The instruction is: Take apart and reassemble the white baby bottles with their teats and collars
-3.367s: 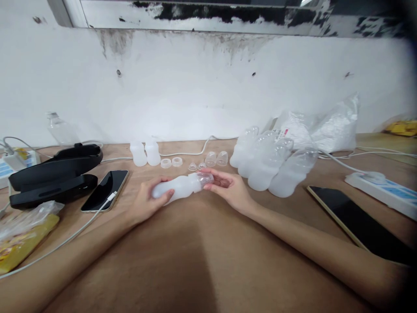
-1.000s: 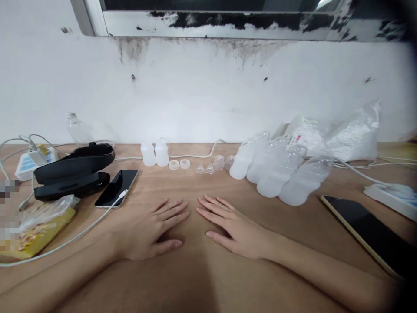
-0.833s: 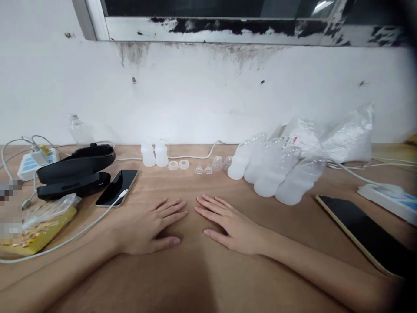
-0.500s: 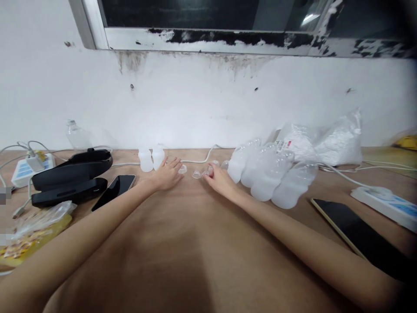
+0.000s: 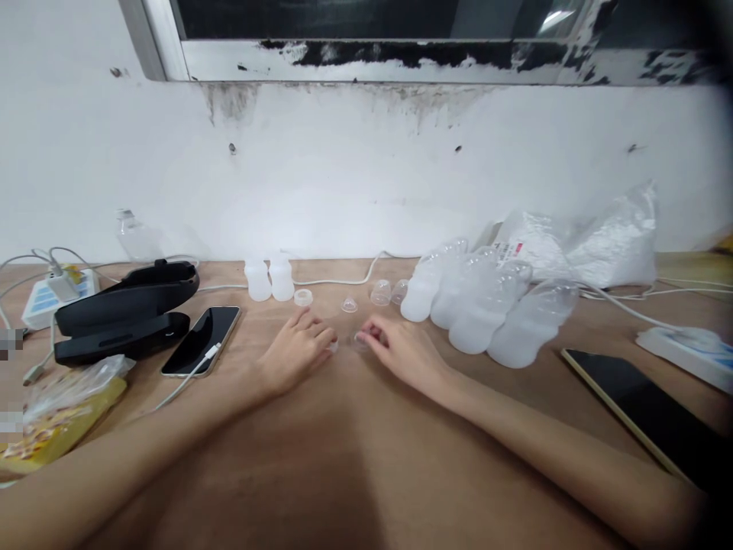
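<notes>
My left hand (image 5: 301, 344) is closed over a small clear plastic piece (image 5: 333, 346), mostly hidden under its fingers, low above the table. Opposite it, my right hand (image 5: 401, 350) pinches a small clear dome-like piece (image 5: 359, 342) between thumb and fingers. Beyond them lies a clear cone-shaped piece (image 5: 349, 305). A translucent ring (image 5: 303, 297) sits by two small white frosted bottles (image 5: 270, 280), which stand upright. Clear domed caps (image 5: 381, 292) rest beside the right-hand group of frosted bottles (image 5: 473, 305).
At left are a phone (image 5: 200, 341) with a white cable, a black case (image 5: 129, 305), a snack bag (image 5: 69, 412) and a power strip (image 5: 60, 298). A second phone (image 5: 624, 409), another power strip (image 5: 687, 354) and a white plastic bag (image 5: 612, 244) are at right. A wall (image 5: 321, 183) closes off the back.
Both hands have drawn back toward me from the row of clear pieces, each with a small clear piece. The ring and the cone-shaped piece now show uncovered.
</notes>
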{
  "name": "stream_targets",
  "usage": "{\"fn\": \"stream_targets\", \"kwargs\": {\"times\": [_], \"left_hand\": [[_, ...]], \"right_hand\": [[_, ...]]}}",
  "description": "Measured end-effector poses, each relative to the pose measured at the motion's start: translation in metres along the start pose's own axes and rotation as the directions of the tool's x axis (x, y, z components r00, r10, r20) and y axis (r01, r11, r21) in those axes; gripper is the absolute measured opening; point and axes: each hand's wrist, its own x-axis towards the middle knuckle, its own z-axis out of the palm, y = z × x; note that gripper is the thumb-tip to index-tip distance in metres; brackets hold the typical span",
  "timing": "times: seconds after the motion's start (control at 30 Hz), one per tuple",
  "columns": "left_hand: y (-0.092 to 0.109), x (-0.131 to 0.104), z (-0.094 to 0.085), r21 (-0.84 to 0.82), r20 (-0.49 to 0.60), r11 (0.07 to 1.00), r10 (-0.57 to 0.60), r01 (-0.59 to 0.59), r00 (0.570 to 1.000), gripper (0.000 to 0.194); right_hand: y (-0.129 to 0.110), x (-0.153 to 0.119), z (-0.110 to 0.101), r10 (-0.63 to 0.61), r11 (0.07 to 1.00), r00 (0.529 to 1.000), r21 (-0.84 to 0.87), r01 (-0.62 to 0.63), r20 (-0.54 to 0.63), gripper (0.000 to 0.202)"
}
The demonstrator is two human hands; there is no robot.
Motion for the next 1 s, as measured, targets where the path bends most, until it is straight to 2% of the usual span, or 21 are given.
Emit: {"fn": "stream_targets", "kwargs": {"times": [0.1,0.2,0.27,0.33,0.43,0.5,0.6,0.67,0.77,0.83,0.93,1.0], "left_hand": [[0.007,-0.01,0.004,-0.091,-0.024,0.996,-0.011,0.008,1.0,0.013],[0.009,-0.019,0.012,-0.291,-0.083,0.955,-0.086,0.059,0.993,0.014],[0.009,-0.021,0.015,-0.392,-0.11,0.914,-0.159,0.105,0.981,0.025],[0.008,-0.021,0.017,-0.41,-0.095,0.9,-0.201,0.146,0.975,0.038],[0.005,-0.02,0.016,-0.457,-0.042,0.87,-0.231,0.188,0.972,0.041],[0.003,-0.02,0.014,-0.542,-0.075,0.813,-0.298,0.212,0.951,0.039],[0.001,-0.021,0.01,-0.666,-0.18,0.716,-0.428,0.21,0.886,0.041],[-0.001,-0.021,0.009,-0.711,-0.201,0.676,-0.459,0.193,0.866,0.04],[0.0,-0.02,0.008,-0.736,-0.189,0.653,-0.45,0.177,0.873,0.037],[0.001,-0.02,0.008,-0.763,-0.172,0.624,-0.447,0.168,0.878,0.035],[0.004,-0.021,0.008,-0.864,-0.118,0.488,-0.433,0.122,0.894,0.031],[0.005,-0.022,0.008,-0.91,-0.058,0.397,-0.405,0.118,0.912,0.031]], "right_hand": [[-0.007,-0.014,0.006,-0.077,0.997,0.996,0.032,0.076,0.035,0.012],[-0.007,-0.019,0.012,-0.069,0.997,0.997,0.042,0.067,0.042,0.015],[-0.006,-0.02,0.014,-0.05,0.999,0.998,0.015,0.05,0.043,0.022],[-0.006,-0.021,0.015,-0.046,0.998,0.998,-0.03,0.047,0.047,0.028],[-0.004,-0.022,0.016,-0.072,0.997,0.997,-0.028,0.073,0.028,0.028],[-0.003,-0.022,0.016,-0.102,0.993,0.994,0.061,0.104,-0.031,0.028],[-0.001,-0.021,0.016,-0.112,0.966,0.986,0.22,0.138,-0.126,0.031],[0.001,-0.019,0.017,-0.098,0.953,0.984,0.273,0.136,-0.148,0.031],[0.002,-0.018,0.02,-0.079,0.937,0.986,0.328,0.125,-0.149,0.032],[0.001,-0.016,0.021,-0.033,0.897,0.985,0.43,0.103,-0.167,0.036],[-0.003,-0.014,0.02,0.091,0.796,0.972,0.603,0.06,-0.217,0.037],[-0.007,-0.014,0.017,0.123,0.769,0.963,0.636,0.061,-0.241,0.03]]}}
